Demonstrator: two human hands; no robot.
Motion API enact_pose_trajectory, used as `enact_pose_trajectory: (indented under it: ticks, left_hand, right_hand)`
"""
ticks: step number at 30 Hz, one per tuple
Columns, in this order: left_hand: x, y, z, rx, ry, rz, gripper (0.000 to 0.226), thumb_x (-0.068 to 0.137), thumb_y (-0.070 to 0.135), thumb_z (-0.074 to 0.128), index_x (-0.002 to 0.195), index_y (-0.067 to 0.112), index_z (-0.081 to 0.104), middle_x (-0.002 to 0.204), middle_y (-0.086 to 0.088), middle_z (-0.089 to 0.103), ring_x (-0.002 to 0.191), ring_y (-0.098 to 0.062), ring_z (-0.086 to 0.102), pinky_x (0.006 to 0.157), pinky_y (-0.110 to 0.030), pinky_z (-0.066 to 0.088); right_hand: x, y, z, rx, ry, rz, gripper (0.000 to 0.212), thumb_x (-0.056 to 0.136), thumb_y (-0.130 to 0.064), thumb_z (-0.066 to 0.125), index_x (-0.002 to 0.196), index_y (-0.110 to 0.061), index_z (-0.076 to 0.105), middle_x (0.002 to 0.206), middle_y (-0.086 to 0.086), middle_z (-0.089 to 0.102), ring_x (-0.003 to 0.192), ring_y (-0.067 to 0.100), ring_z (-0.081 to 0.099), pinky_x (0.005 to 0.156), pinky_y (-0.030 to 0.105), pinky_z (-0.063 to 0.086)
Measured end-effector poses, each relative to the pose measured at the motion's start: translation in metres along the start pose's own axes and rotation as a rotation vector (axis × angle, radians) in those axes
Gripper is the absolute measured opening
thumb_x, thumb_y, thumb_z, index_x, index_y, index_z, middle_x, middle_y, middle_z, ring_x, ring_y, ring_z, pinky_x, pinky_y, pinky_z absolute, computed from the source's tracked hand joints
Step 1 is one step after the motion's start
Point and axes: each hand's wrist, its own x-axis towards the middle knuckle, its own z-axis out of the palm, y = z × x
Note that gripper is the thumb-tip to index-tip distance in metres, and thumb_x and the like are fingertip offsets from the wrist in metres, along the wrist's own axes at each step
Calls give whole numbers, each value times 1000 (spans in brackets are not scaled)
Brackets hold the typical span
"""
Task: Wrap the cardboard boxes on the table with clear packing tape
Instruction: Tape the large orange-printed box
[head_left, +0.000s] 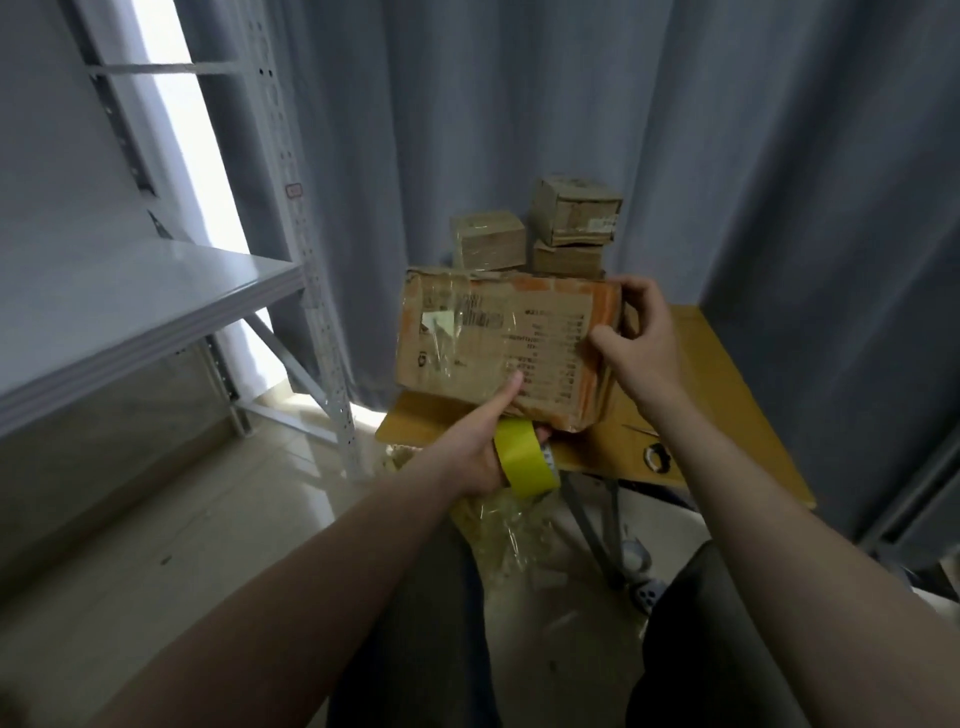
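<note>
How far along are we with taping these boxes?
Done: the large box already has glossy tape across its face, and the back-left small box looks shiny too. In hand: the left hand holds the yellow tape roll, thumb on the large box; the right hand grips that box's right end. Left: the stacked boxes behind; their wrapping is too unclear to judge.

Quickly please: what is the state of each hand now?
Left hand: holds the tape roll, thumb on the box.
Right hand: grips the box edge.
</note>
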Motion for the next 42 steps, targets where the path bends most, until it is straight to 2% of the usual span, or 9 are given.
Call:
enact_pose_trajectory:
  ticks: [3,6,9,16,22,28,31,36,42]
  left_hand:
    - [6,3,17,15,19,-5,74,72,62,85,129,18,70,115,-11,77,103,-28,75,98,-51,57]
    - [10,11,24,61,82,-74,76,70,72,79,121,17,74,93,-3,78,77,-21,76,84,-45,61]
    - [7,14,15,164,100,-184,79,62,77,81,113,17,74,108,2,76,102,-21,75,88,-49,60]
    - [-19,10,8,600,4,-288,33,95,40,72,105,9,71,78,-8,76,73,-19,72,81,-35,62]
    - [-31,4,19,578,-102,-113,25,107,12,49,129,5,59,82,-12,71,58,-22,72,58,-34,63]
    - [-46,6,25,467,-151,175,30,103,7,46,128,9,61,94,-17,76,76,-37,74,82,-46,60]
    - [-56,10,25,449,-179,323,33,105,7,45,136,9,57,101,-21,75,79,-39,74,80,-50,61]
    - [-68,16,32,438,-231,461,32,107,8,46,138,12,55,109,-27,73,83,-38,76,64,-43,64]
    - [-67,21,49,560,-299,539,34,107,7,49,138,19,56,117,-31,67,91,-35,77,66,-45,65]
  right_hand:
    - [1,9,-8,23,73,20,47,83,-9,72,125,-15,52,123,-3,60,112,-4,59,97,27,56]
    - [1,16,-6,-16,11,43,66,85,-20,85,135,-25,42,134,-4,56,122,-2,56,98,20,54]
    - [0,25,-3,-43,-24,13,78,81,-26,89,139,-29,38,141,-5,52,131,6,53,102,20,51]
    - [-19,49,-21,-12,-59,-38,72,82,-20,88,137,-23,42,145,-6,48,137,12,51,110,40,51]
    - [-55,82,-35,-263,-172,8,59,82,-21,86,117,-46,46,157,-5,44,145,10,41,118,44,42]
    - [-49,48,-31,-409,23,-126,20,94,-33,71,111,-24,63,121,-4,61,118,9,44,97,11,33]
    - [-40,-2,-25,-235,16,-41,19,98,-38,67,97,-19,74,99,-6,68,96,10,60,80,21,46]
    - [-36,-41,-19,-157,-517,255,26,93,-41,72,106,-19,79,100,6,76,89,8,69,81,29,51]
    - [-37,-40,-19,-62,-250,264,13,90,-26,78,93,-14,80,95,10,77,86,15,68,82,35,51]
